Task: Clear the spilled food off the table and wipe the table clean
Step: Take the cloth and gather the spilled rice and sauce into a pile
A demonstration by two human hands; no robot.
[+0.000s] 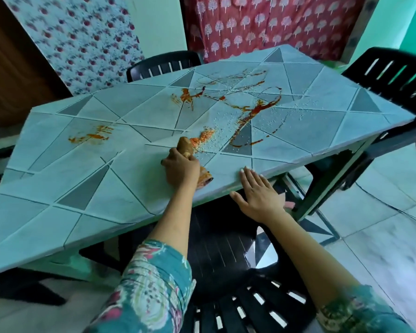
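From the head camera, the left hand [181, 167] is curled tightly round a crumpled tan-brown cloth rag [185, 145], pressing it on the pale teal table top with a grey triangle pattern [58, 179]. One bunched end sticks out ahead of the knuckles and a stained tail trails by the wrist. The rag looks soft, light and limp, so it is likely to fold and smear unless it is kept wadded in the fist as it is now, with the pressure coming from the heel of the hand. Just ahead of it lies a small heap of orange-stained rice grains [207, 138]. These are loose and dry-looking, and should roll and scatter easily, so they are better swept than dabbed. Beyond them, thin red-brown sauce streaks [259, 108] loop across the middle of the table, and an orange smear [91, 135] sits well apart to the left. Both look sticky and partly spread, and probably need firm rubbing. The table surface seems smooth and slightly glossy, with fine raised lines where grains could lodge. The right hand [259, 192] is spread flat with straight fingers, holding nothing. Its fingertips touch the near table edge, which is a good place to catch swept grains. A black slatted plastic chair [226, 248] stands directly below.
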